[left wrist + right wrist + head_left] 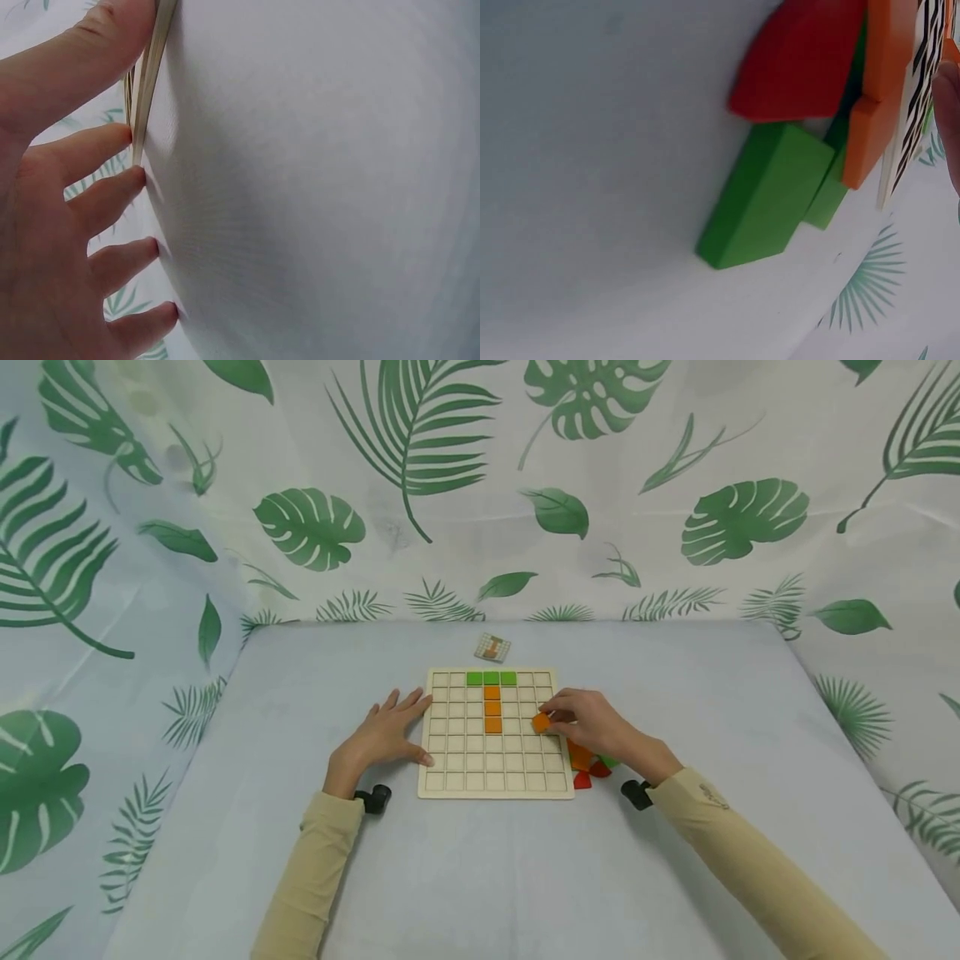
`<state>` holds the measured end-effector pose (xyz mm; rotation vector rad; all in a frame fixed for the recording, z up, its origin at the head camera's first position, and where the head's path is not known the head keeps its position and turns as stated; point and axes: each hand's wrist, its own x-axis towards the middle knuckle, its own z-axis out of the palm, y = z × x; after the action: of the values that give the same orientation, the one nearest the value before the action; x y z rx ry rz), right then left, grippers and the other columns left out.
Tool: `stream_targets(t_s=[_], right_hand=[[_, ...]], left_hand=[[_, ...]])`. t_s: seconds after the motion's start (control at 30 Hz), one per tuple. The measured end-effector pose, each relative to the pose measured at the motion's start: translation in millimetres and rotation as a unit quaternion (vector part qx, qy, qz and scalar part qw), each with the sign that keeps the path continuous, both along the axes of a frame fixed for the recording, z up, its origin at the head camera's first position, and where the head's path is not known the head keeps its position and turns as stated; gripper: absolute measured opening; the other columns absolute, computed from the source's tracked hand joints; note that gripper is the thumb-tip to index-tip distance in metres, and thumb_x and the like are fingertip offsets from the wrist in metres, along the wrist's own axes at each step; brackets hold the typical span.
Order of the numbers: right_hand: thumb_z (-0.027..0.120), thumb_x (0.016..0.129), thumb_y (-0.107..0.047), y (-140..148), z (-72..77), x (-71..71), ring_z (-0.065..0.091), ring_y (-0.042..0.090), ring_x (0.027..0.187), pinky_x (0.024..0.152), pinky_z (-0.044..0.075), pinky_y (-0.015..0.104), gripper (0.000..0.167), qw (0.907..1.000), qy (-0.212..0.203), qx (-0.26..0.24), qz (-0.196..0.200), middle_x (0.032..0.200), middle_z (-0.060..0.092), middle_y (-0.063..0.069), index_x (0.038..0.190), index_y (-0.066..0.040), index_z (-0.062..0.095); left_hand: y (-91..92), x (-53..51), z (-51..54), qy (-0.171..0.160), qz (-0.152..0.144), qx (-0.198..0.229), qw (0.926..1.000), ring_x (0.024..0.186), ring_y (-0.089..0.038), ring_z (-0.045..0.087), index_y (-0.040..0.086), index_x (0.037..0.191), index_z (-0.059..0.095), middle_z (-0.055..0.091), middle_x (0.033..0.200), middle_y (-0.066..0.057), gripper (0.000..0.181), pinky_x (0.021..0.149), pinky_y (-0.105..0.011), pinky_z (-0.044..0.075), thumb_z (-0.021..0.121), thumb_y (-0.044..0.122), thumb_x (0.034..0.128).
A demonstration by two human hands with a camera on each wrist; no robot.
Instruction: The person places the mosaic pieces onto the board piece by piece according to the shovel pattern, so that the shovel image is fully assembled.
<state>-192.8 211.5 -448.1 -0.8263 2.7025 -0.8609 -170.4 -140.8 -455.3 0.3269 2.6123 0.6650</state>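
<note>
A: What do we make of the left hand (381, 732)?

B: We see it left of the frame's centre, fingers spread and grasping nothing. Its thumb and at least one fingertip meet the left edge of the board (456, 783); we take that as bracing, so the board won't slide on the tabletop (480, 877).

A: And the right hand (591, 720)?

B: Right of centre, it pinches a block (541, 723), an orange one, between thumb and fingers. We notice it grips only one side, which we think leaves the rest free to meet a square.

A: Where does the block lie from that hand, then?

B: At the fingertips, on the hand's left in the frame, over the board's right-hand squares. We can't tell whether it touches them. The orange column (492, 709) stands to its left, under the green row (491, 678).

A: Why is the pile (580, 757) there?

B: It lies beside the board's lower right edge, partly hidden by the right hand; we suppose that keeps pieces within easy reach.

A: And the card (492, 647)?

B: Above the board, upper middle of the frame, printed side up. We guess it's there to be glanced at.
</note>
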Motion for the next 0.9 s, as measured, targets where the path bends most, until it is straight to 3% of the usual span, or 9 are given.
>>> stream_targets(t_s=[0.4,0.67,0.9], right_hand=[[0.080,0.088,-0.006,-14.6,-0.3,-3.5,0.071,0.020,0.089,0.083,0.062,0.035,0.023,0.9986,-0.015,-0.035,0.035,0.103,0.075,0.009,0.110,0.001,0.074],[0.081,0.089,-0.010,-29.6,2.9,-2.5,0.064,0.013,0.086,0.079,0.058,0.027,0.021,0.9979,-0.049,-0.017,0.040,0.100,0.072,0.004,0.108,-0.004,0.074],[0.082,0.088,-0.010,-41.1,3.2,-4.8,0.066,0.013,0.085,0.078,0.059,0.027,0.020,0.9970,-0.038,-0.028,0.061,0.099,0.074,0.007,0.105,-0.002,0.074]], left_hand=[[0.7,-1.4,-1.5,0.003,-0.007,-0.003,1.0000,0.159,-0.043,0.000,0.013,0.165,0.025,0.013,0.173,-0.013,0.109,0.128,-0.064,0.003,0.089,0.036,0.0794],[-0.9,3.0,-2.9,0.009,-0.027,-0.011,0.9995,0.158,-0.047,0.004,0.010,0.165,0.024,0.015,0.172,-0.016,0.107,0.126,-0.068,0.007,0.086,0.038,0.0820],[-2.5,0.6,-2.3,0.021,-0.030,-0.010,0.9993,0.158,-0.047,0.004,0.011,0.165,0.025,0.016,0.173,-0.014,0.106,0.126,-0.069,0.008,0.086,0.038,0.0823]])
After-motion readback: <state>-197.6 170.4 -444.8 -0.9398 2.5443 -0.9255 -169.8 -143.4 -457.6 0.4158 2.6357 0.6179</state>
